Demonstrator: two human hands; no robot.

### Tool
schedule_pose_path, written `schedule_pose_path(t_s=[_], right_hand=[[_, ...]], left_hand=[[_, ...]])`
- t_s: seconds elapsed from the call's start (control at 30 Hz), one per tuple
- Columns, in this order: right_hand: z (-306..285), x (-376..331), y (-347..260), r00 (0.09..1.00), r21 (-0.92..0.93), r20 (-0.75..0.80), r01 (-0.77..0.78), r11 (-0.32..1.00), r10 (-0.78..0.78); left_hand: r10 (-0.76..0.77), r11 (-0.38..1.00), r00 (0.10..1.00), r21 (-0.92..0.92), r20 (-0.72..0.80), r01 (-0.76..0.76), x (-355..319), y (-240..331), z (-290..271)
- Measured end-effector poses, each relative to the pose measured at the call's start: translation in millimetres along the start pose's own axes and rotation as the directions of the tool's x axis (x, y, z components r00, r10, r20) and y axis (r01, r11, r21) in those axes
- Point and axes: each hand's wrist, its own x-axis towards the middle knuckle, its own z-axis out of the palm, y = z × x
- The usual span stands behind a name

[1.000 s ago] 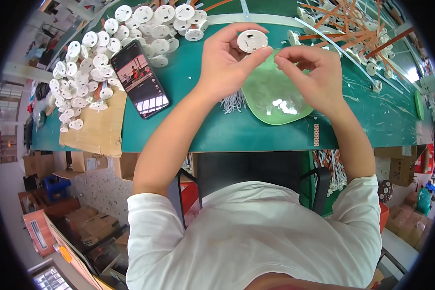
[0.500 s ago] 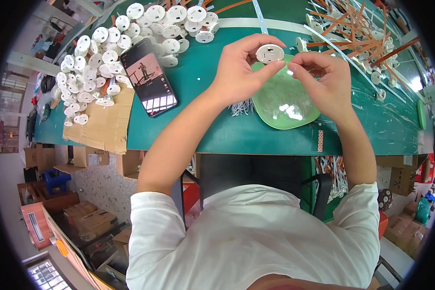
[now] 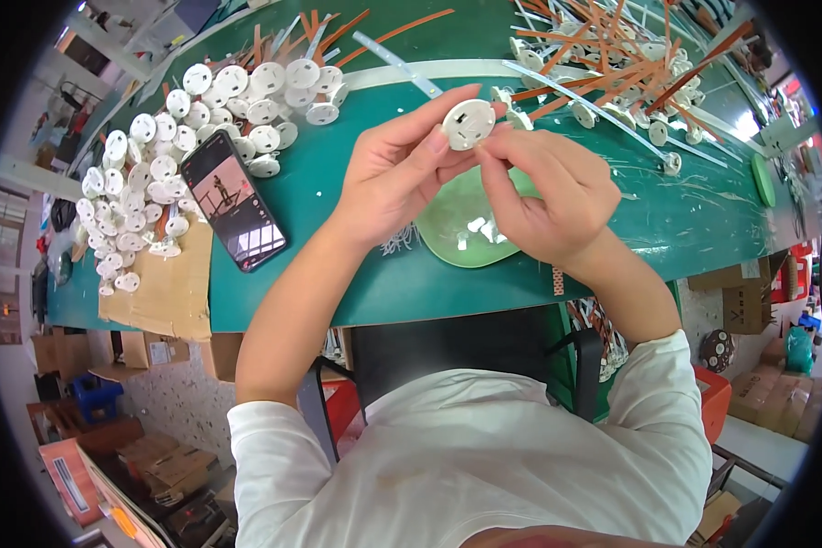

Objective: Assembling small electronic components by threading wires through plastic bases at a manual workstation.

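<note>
My left hand [image 3: 384, 187] grips a round white plastic disc [image 3: 468, 125] by its rim, over the far side of a green plate [image 3: 457, 242]. The disc's face is tilted up and shows a small dark slot and shallow cuts. Behind it, a pale blue-white strip [image 3: 397, 64] runs away to the upper left; whether it joins the disc is hidden. My right hand [image 3: 557, 192] is closed in a pinch, its thumb and forefinger at the disc's lower right edge. What lies between those fingertips is too small to tell. Small shiny white bits [image 3: 477, 226] lie in the plate.
Many similar white discs [image 3: 163, 168] are heaped at left, partly on flat cardboard [image 3: 160, 297]. A lit phone [image 3: 233, 201] lies beside them. White discs with orange-brown strips [image 3: 603, 68] pile up at far right. Thin white strands [image 3: 399, 241] lie left of the plate.
My right hand has come from beside the disc to its edge. The disc is now turned and tilted differently in my left hand. The whole view has shifted somewhat.
</note>
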Motion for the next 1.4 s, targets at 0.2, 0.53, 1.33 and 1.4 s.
schedule_pose_path(t_s=[0.2,0.53,1.33,1.4], right_hand=[[-2.0,2.0,-1.0,0.999,0.022,-0.015,-0.048,0.999,0.048],[1.2,0.5,1.9,1.000,0.017,-0.002,-0.030,0.999,0.030],[6.0,-1.9,-2.0,0.996,-0.064,0.020,-0.085,0.994,0.086],[9.1,-1.1,-0.1,0.997,-0.040,-0.014,-0.082,0.996,0.081]], left_hand=[[0.027,1.000,0.998,0.003,-0.054,-0.027,-0.5,-2.1,1.2],[0.025,0.997,0.997,0.079,-0.079,-0.019,-0.2,-5.4,1.8],[0.305,0.893,0.928,0.403,-0.215,-0.200,5.6,-15.1,6.6],[0.352,0.847,0.915,0.484,-0.199,-0.220,1.5,-15.8,6.8]])
